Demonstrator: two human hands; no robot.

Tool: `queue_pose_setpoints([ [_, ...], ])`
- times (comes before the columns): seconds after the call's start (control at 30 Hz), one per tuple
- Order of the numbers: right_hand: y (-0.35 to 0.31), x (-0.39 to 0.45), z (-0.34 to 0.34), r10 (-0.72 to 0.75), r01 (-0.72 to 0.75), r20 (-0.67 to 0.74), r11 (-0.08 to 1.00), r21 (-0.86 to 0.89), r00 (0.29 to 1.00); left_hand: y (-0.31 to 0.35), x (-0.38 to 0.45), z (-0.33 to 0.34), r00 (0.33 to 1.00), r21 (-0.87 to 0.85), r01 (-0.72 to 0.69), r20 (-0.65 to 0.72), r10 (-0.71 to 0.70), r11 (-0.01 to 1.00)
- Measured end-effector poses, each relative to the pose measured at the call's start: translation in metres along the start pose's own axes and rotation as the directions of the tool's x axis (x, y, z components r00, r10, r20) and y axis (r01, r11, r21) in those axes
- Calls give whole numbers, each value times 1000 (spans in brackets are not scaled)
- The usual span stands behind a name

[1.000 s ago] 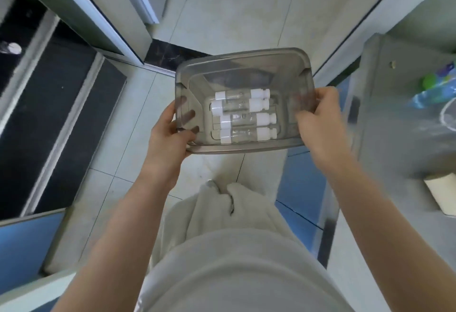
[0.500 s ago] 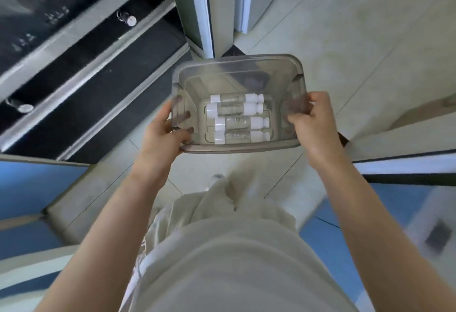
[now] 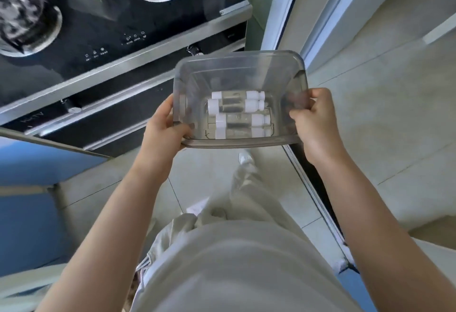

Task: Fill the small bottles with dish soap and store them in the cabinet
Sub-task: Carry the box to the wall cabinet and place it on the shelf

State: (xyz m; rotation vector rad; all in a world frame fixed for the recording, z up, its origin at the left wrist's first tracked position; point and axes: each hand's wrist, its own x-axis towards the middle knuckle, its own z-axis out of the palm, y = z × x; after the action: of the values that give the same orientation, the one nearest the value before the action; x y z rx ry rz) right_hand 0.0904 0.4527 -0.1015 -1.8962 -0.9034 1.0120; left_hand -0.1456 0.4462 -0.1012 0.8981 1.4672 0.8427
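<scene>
A clear grey plastic bin (image 3: 237, 65) is held out in front of me at waist height, above the floor. Several small clear bottles (image 3: 237, 109) with white caps lie on their sides in a row on its bottom. My left hand (image 3: 162, 129) grips the bin's left rim, thumb on the near edge. My right hand (image 3: 313, 119) grips the right rim, with its fingers curled over the wall. Whether the bottles hold soap is unclear.
A black gas stove (image 3: 103, 23) with two burners and a steel front edge stands at the left, knobs below it. Blue cabinet fronts (image 3: 27, 188) are at the lower left. A sliding door track (image 3: 318, 188) runs along the tiled floor at the right.
The view has swung left: the stove has come fully into view and the counter on the right is gone. Both hands keep the same grip on the bin.
</scene>
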Motion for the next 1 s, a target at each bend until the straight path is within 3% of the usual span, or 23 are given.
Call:
queue_pose_setpoints([
  [0.27,-75,114,28,-94,115,260,991,-67,961,45,64,17,971,-138,13,-236,-46,990],
  [0.5,-145,156,69,-180,229,382,970,-87,906,83,94,8,898,-284,-69,-436,-65,956],
  [0.73,-208,160,106,-270,294,398,956,2,876,138,113,-37,876,-388,-214,-482,0,896],
  [1.0,-288,153,137,-406,385,352,914,129,844,217,128,-91,845,-313,-303,-525,102,900],
])
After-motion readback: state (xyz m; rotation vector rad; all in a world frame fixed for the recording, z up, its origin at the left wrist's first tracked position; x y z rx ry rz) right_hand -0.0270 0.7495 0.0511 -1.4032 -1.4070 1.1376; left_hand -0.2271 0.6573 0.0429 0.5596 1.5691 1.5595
